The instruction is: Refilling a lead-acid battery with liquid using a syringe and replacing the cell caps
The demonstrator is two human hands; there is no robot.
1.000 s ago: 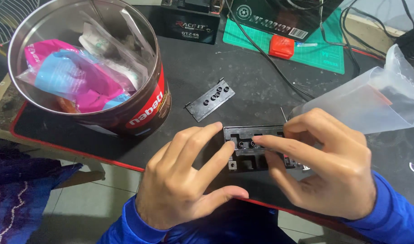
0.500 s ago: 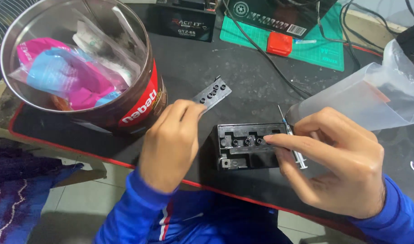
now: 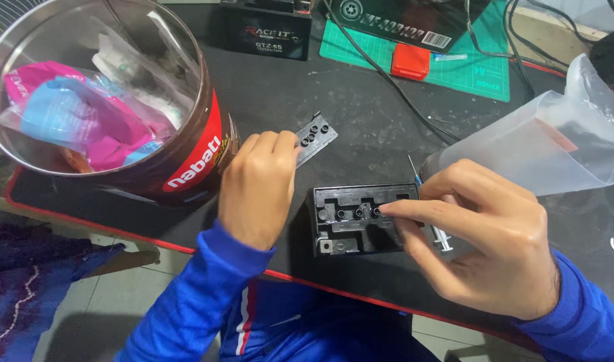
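A small black battery point(image 3: 350, 221) with a row of open round holes on top sits on the black mat point(image 3: 347, 107) near its front edge. My right hand point(image 3: 484, 234) rests on the battery's right side, forefinger pointing at the holes, and grips a thin syringe point(image 3: 427, 208) with its needle upward. My left hand point(image 3: 257, 184) has its fingertips on a flat black strip of caps point(image 3: 317, 137) lying on the mat up and to the left of the battery. Whether the strip is lifted I cannot tell.
A round metal tin point(image 3: 99, 100) with pink and blue plastic wrappers stands at the left. A translucent plastic jug point(image 3: 555, 144) lies at the right. At the back are a second black battery point(image 3: 267, 30), a green cutting mat point(image 3: 454, 64), a red block point(image 3: 411, 62) and cables.
My left hand left the battery and moved up and left onto the cap strip. My right hand stayed on the battery with the syringe.
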